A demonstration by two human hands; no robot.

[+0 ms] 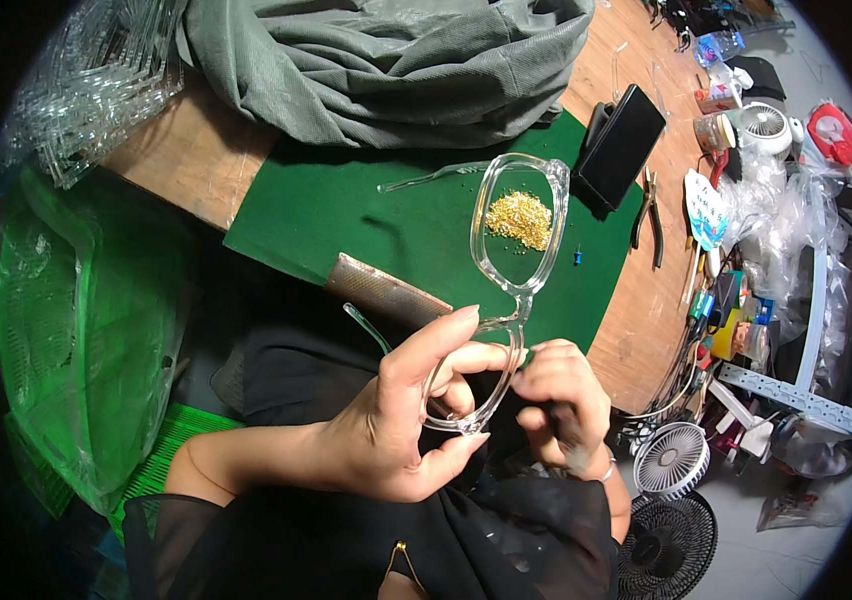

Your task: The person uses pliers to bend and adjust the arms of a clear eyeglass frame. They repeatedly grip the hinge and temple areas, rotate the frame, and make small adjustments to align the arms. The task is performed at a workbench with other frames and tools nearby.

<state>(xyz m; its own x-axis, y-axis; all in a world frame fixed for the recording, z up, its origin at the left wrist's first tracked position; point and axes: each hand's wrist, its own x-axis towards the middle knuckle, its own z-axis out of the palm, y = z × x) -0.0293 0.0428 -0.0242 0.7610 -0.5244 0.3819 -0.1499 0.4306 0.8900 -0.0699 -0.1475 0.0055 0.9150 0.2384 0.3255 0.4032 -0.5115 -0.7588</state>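
My left hand [396,410] is closed on a clear plastic eyeglass frame [486,270], gripping it around the nearer lens rim. The frame stands on edge, its farther rim over the green mat and one temple stretching left. Close beside the near rim is my right hand [566,395], fingers curled and partly blurred. Whatever it pinches cannot be made out. Seen through and behind the far rim, a heap of tiny gold-coloured metal parts [521,222] lies on the green mat [296,215]. A small blue pin [578,257] is to the right of it.
A worn metal bar [386,288] lies at the mat's near edge. Grey cloth [396,70] covers the back, and a black phone-like slab [621,150] and pliers [650,220] are on the right. Clear plastic pieces [96,90] pile up far left, above a green basket [86,330]. Fans [671,460] stand lower right.
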